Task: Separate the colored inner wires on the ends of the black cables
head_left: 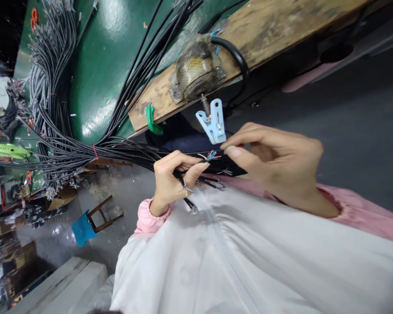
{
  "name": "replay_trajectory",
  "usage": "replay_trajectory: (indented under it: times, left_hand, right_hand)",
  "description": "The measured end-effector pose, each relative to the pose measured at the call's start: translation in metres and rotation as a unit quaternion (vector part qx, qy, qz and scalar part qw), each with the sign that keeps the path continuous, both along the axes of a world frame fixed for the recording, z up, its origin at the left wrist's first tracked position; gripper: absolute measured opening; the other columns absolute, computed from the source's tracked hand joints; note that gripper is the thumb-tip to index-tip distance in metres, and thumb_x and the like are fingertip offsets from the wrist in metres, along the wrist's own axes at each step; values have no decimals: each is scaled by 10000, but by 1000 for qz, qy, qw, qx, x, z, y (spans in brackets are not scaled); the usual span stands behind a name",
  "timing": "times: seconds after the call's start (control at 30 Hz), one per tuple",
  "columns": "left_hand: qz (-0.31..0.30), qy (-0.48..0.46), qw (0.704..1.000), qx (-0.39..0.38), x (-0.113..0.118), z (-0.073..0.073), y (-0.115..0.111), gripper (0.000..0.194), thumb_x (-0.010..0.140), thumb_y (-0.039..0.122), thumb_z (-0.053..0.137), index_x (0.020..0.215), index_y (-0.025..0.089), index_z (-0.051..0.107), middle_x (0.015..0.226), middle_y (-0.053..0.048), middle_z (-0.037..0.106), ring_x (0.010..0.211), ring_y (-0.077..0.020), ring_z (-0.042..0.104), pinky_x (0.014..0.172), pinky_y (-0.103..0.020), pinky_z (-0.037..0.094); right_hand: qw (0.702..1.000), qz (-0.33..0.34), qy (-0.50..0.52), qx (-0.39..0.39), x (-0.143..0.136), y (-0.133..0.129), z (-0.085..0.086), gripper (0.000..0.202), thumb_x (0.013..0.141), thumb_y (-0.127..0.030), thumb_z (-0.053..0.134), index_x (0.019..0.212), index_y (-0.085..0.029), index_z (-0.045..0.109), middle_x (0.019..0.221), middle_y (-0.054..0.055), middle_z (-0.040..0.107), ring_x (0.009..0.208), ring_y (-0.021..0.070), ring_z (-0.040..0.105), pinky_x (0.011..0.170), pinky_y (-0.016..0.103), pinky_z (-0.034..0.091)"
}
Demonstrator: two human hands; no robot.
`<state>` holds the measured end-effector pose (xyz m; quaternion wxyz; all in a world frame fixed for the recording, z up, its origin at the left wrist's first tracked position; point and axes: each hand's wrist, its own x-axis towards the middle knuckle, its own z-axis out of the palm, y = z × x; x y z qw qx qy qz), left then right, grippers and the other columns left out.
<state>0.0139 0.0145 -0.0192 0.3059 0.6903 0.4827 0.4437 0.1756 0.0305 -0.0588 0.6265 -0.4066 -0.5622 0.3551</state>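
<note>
My left hand (pixel 175 179) is closed round a black cable, whose stripped end fans out into thin coloured wires (pixel 212 155) beyond my thumb and finger. More black cables run under and past this hand, their ends hanging near the white garment front. To the right, my right hand (pixel 278 163) has thumb and forefinger pinched together close to the wire ends; whatever lies between the fingertips is too small to see. Just above those fingertips, a light blue clothespin (pixel 217 124) sits on the shaft of a small motor (pixel 196 67).
A red tie (pixel 95 151) gathers the long cable bundle (pixel 57 139) across the green tabletop (pixel 94 93). The motor is fixed on a wooden board (pixel 265 35) along the edge, with a green clamp-like piece (pixel 153 120) beside it. A blue-seated stool (pixel 84 229) stands on the floor.
</note>
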Motion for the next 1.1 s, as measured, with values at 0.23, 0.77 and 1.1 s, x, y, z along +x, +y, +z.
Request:
replay_trajectory:
  times: [0.23,0.77,1.1]
  left_hand:
    - [3,-12,1000,-29,1,-1,-1,446,872,565,754,707,152,730,609,16,635,489,-59,485,476,-215,384]
    - [15,-2,1000,-2,4,-1,0,413,878,515,769,693,150,714,590,17,636,464,-54,502,436,-201,356]
    - [3,-20,1000,1,6,-3,0,400,889,499,763,693,161,677,579,36,590,464,-46,466,445,-205,318]
  right_hand:
    - [998,45,-34,18,1,-2,0,118,867,-184,721,823,-287,759,748,-14,755,613,176,664,572,335,539]
    - [996,55,-55,53,1,-3,0,146,920,-129,659,805,-219,660,705,-2,685,607,120,607,566,263,486]
    - [996,57,-52,51,-1,-3,-1,161,902,-102,651,792,-220,643,698,-11,662,596,109,596,552,240,487]
